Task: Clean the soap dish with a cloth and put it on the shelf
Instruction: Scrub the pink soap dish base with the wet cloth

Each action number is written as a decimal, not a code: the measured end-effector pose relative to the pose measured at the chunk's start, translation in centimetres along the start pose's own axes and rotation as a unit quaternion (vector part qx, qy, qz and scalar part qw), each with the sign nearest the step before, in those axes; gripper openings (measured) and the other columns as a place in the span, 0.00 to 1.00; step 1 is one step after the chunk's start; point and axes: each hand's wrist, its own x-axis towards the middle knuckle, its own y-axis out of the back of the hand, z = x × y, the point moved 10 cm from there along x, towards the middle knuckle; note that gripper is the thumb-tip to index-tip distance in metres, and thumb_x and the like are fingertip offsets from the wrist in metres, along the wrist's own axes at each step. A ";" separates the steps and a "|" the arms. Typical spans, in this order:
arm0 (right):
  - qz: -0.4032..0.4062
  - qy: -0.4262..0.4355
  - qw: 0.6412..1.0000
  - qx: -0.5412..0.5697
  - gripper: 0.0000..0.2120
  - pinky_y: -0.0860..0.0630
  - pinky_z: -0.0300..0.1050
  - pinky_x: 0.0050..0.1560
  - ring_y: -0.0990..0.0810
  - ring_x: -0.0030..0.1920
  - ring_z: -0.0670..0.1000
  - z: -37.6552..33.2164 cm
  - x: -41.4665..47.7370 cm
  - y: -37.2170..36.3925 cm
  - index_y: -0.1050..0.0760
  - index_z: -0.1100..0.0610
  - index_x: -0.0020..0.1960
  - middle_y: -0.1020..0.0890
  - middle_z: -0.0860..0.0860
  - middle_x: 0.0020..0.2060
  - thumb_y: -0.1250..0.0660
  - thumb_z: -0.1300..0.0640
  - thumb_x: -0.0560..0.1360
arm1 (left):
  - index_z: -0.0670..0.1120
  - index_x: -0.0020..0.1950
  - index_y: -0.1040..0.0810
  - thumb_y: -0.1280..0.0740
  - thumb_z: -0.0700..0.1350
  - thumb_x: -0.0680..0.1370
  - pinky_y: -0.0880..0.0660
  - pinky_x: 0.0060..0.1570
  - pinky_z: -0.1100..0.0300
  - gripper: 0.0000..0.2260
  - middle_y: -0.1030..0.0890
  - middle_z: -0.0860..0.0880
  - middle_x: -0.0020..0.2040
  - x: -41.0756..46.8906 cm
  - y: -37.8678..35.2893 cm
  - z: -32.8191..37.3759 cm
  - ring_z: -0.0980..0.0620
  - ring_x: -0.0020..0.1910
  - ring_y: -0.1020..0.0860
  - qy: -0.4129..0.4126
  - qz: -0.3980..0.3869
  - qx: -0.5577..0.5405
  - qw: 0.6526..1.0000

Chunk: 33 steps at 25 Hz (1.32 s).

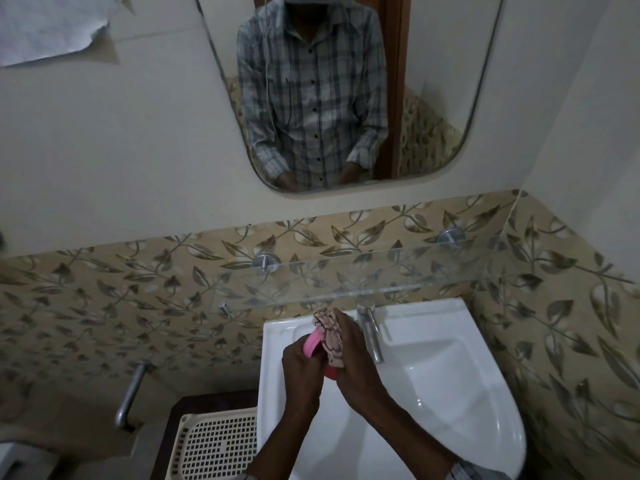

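Observation:
A pink soap dish [310, 345] is held over the left part of the white sink [450, 386], gripped by my left hand [301, 368]. My right hand [356, 362] presses a bunched pale pink patterned cloth [330, 336] against the dish, covering most of it. A second sliver of pink shows below the cloth between the hands. Above the sink, a clear glass shelf [346, 275] is fixed to the tiled wall on two metal brackets; nothing stands on it.
A chrome tap [372, 329] rises just right of my hands. A mirror [346, 91] hangs above the shelf. Left of the sink sit a cream perforated plastic basket [218, 445] and a metal grab handle [130, 393]. Leaf-patterned tiles cover the walls on both sides.

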 end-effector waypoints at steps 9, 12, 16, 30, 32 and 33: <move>0.064 -0.011 0.994 -0.087 0.23 0.25 0.50 0.62 0.23 0.61 0.52 1.4 2.8 4.0 0.29 0.56 0.66 0.21 0.52 0.60 0.38 0.72 0.75 | 0.46 0.53 0.14 0.22 0.53 0.65 0.18 0.43 0.58 0.20 0.12 0.44 0.47 0.1 -0.5 -0.4 0.47 0.45 0.14 0.084 -0.094 -0.030 0.992; -0.007 0.120 0.958 -0.262 0.22 0.28 0.52 0.64 0.26 0.62 0.54 -0.6 3.8 2.9 0.30 0.58 0.68 0.24 0.55 0.61 0.35 0.67 0.74 | 0.49 0.53 0.14 0.25 0.51 0.69 0.19 0.45 0.61 0.14 0.12 0.49 0.48 1.8 -1.8 0.6 0.51 0.47 0.15 0.054 -0.226 0.234 0.944; 0.027 0.095 0.978 -0.183 0.13 0.32 0.38 0.65 0.27 0.63 0.43 -1.5 3.1 2.2 0.27 0.47 0.64 0.24 0.45 0.61 0.42 0.53 0.81 | 0.42 0.51 0.16 0.30 0.37 0.75 0.21 0.48 0.57 0.07 0.15 0.48 0.48 1.6 -3.2 2.1 0.55 0.46 0.18 0.011 -0.189 0.241 0.952; -0.041 0.119 0.956 -0.266 0.24 0.41 0.47 0.74 0.34 0.71 0.54 -2.4 2.0 0.1 0.35 0.58 0.73 0.30 0.55 0.70 0.39 0.60 0.77 | 0.45 0.39 0.18 0.30 0.36 0.74 0.28 0.36 0.70 0.06 0.20 0.58 0.34 1.2 -2.0 -0.6 0.66 0.32 0.24 -0.011 -0.098 0.231 0.968; -0.043 0.092 0.971 -0.218 0.24 0.39 0.48 0.74 0.32 0.70 0.53 -2.2 2.3 -0.1 0.34 0.59 0.72 0.29 0.55 0.69 0.38 0.65 0.77 | 0.44 0.33 0.20 0.30 0.46 0.71 0.26 0.33 0.62 0.08 0.19 0.53 0.30 1.0 -1.6 -0.7 0.62 0.30 0.23 -0.006 -0.084 0.204 0.975; -0.035 0.049 0.989 -0.136 0.24 0.35 0.50 0.72 0.30 0.69 0.53 -1.6 2.6 0.3 0.33 0.60 0.71 0.27 0.55 0.67 0.38 0.68 0.76 | 0.41 0.31 0.20 0.32 0.51 0.69 0.26 0.31 0.57 0.14 0.18 0.46 0.28 1.0 -1.1 -1.0 0.54 0.27 0.22 0.001 -0.067 0.188 0.980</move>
